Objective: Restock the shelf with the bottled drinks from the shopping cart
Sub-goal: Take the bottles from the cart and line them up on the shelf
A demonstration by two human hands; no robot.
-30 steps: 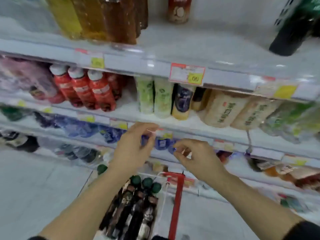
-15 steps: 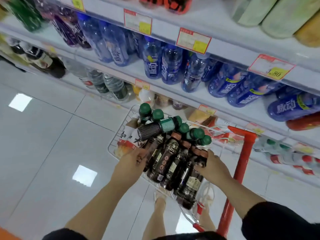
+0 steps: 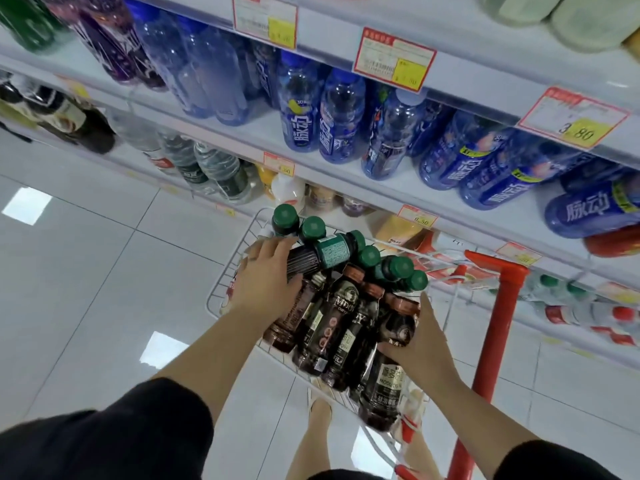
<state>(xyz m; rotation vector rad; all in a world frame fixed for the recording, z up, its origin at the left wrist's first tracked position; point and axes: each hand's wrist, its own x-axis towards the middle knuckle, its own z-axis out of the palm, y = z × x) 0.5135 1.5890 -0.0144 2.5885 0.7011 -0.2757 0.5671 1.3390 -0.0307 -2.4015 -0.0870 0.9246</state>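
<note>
A white wire shopping cart with a red frame holds several dark bottled drinks with green caps, lying and standing close together. My left hand grips one dark bottle lying across the top of the pile, with a teal label near its neck. My right hand grips a dark bottle with a brown neck band at the cart's right side. The shelf runs diagonally above the cart, with blue bottles standing on it.
Blue drink bottles fill the shelf above the cart, and price tags hang along the shelf edges. Lower shelves hold water bottles and red-capped bottles. White tiled floor lies to the left. My feet show below the cart.
A second ago both hands were up at the shelf edge. They came down into the cart; now the left hand has closed round the top bottle and the right round a bottle at the side.
</note>
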